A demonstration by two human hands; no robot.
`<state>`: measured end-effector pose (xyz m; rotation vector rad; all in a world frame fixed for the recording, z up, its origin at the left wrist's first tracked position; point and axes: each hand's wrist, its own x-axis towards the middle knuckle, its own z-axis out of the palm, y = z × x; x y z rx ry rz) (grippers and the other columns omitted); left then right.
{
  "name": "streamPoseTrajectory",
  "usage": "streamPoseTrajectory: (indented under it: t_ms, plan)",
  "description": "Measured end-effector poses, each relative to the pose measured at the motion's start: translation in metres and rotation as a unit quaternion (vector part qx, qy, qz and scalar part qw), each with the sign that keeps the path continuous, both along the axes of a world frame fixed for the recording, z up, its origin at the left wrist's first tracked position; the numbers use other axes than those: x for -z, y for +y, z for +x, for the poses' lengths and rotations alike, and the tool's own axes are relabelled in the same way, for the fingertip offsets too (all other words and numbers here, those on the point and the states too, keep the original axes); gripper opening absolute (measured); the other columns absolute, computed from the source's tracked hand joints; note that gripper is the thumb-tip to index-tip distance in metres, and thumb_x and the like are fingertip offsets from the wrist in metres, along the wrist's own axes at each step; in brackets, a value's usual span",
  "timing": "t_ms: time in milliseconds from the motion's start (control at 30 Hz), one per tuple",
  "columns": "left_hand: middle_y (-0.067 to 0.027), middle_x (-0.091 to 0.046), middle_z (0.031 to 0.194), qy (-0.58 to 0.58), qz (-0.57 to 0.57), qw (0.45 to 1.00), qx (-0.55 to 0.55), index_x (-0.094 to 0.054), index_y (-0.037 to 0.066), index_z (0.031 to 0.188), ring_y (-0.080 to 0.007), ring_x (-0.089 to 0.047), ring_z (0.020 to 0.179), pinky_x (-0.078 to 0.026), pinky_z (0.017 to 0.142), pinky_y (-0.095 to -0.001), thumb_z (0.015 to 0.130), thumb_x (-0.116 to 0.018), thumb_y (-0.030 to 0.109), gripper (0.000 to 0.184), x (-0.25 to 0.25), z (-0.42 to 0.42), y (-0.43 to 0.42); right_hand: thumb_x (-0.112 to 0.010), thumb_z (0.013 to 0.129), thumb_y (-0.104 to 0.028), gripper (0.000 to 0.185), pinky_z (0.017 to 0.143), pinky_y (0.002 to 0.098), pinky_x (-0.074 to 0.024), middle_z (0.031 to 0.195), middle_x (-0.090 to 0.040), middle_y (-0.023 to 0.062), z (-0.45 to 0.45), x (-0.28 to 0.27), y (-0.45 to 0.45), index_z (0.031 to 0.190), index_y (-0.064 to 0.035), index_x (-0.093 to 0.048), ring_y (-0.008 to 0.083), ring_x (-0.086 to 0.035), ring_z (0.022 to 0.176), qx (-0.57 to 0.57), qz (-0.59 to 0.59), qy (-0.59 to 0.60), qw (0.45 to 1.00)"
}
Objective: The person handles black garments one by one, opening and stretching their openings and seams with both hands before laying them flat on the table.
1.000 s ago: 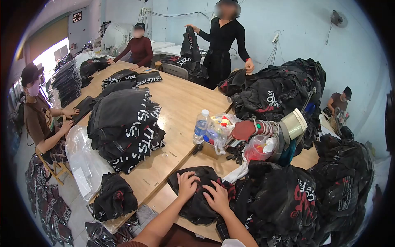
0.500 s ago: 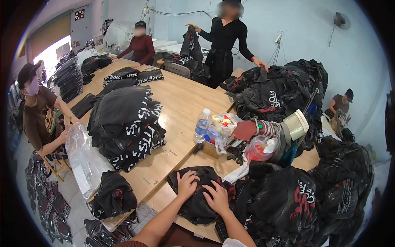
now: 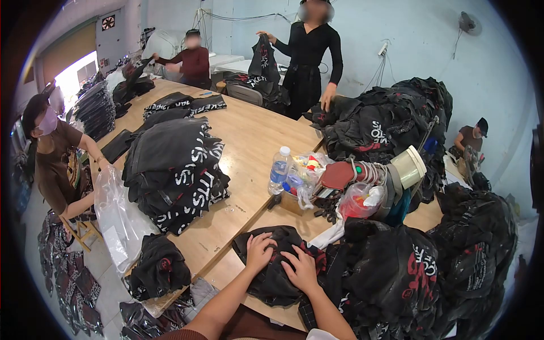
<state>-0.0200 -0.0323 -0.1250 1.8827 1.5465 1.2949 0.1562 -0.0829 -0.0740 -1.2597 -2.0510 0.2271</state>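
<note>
1. While the left hand (image 3: 261, 250) rests on the crumpled black garment (image 3: 272, 287), the right hand (image 3: 300, 268) lies on it too, at the left hand's 4 o'clock.
2. Fingers of both hands are spread and slightly bent, laid over the cloth rather than clenched; whether any fingertip pinches a fold, I cannot tell.
3. The garment lies on the near tabletop (image 3: 222, 276), right in front of the wearer; the directions below are taken from it, with 12 o'clock straight up the view.
4. At 3 o'clock, just beside it, sits a large pile of black garments (image 3: 377, 272) with red and white print.
5. At 2 o'clock a white cloth (image 3: 330, 236) trails from a cluttered set of supplies, including a pale bucket (image 3: 408, 168).
6. At 12 o'clock stands a capped water bottle (image 3: 279, 173); well beyond it, a person in black (image 3: 309, 65) holds up a dark garment (image 3: 263, 59).
7. Between 10 and 11 o'clock rises a stack of printed black garments (image 3: 170, 170).
8. At 9 o'clock lies a smaller black bundle (image 3: 156, 269); at 10, a masked person in brown (image 3: 62, 153) reaches to a clear plastic bag (image 3: 122, 218).
</note>
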Motion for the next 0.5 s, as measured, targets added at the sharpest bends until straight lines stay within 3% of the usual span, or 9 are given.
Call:
streamPoseTrajectory:
  t_ms: [500]
  plan:
    - [-0.0057, -0.060, 0.120, -0.004, -0.002, 1.000, 0.004, -0.065, 0.014, 0.085, -0.0254, -0.049, 0.120, -0.020, 0.110, -0.0483, 0.076, -0.056, 0.013, 0.012, -0.003, 0.000, 0.000, -0.067, 0.082, -0.027, 0.032, 0.086, 0.0399, -0.0420, 0.124, -0.055, 0.0127, 0.000, 0.002, 0.002, 0.113, -0.0219, -0.065, 0.0299, -0.057, 0.099, 0.004, 0.011, 0.002, 1.000]
